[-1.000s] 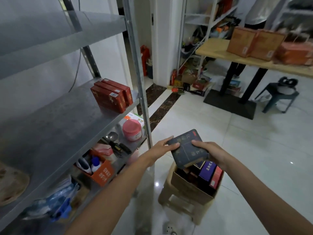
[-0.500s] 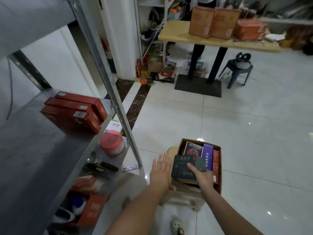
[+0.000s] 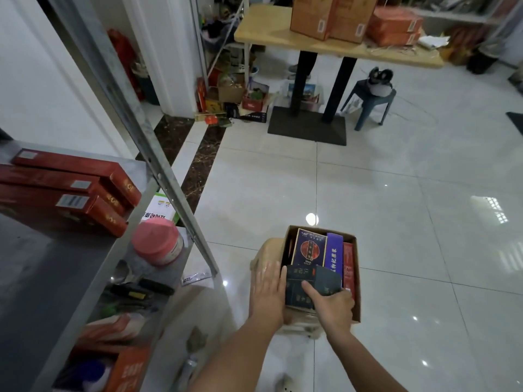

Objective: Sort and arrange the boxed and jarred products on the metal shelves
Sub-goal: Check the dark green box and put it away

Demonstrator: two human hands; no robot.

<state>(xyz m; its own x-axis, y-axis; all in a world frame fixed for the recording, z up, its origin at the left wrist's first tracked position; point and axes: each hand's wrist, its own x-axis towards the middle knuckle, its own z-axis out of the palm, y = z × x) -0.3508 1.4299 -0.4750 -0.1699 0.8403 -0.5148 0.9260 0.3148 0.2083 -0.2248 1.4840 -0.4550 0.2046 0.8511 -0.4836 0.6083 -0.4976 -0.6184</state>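
Note:
A dark blue-grey box (image 3: 310, 281) sits at the near end of an open cardboard carton (image 3: 357, 281) on a beige stool (image 3: 267, 250). My right hand (image 3: 331, 305) grips this box from the near side, with one finger laid across its top. My left hand (image 3: 268, 290) lies flat with straight fingers against the carton's left side. Inside the carton stand a dark box with a red emblem (image 3: 308, 247), a purple box (image 3: 334, 254) and a red box (image 3: 348, 267). Three long red boxes (image 3: 85, 190) lie on the metal shelf (image 3: 42, 267) at left.
A slanting shelf post (image 3: 158, 171) stands between shelf and carton. The lower shelf holds a pink-lidded jar (image 3: 158, 244), tools and packets. Farther off, a wooden table (image 3: 271, 35) carries orange cartons, with a blue stool (image 3: 370, 100) beside it and floor clutter near the wall.
The dark box has come down from above the carton into it. My left hand let go of it and now lies flat against the carton's side. The view tilted down and right.

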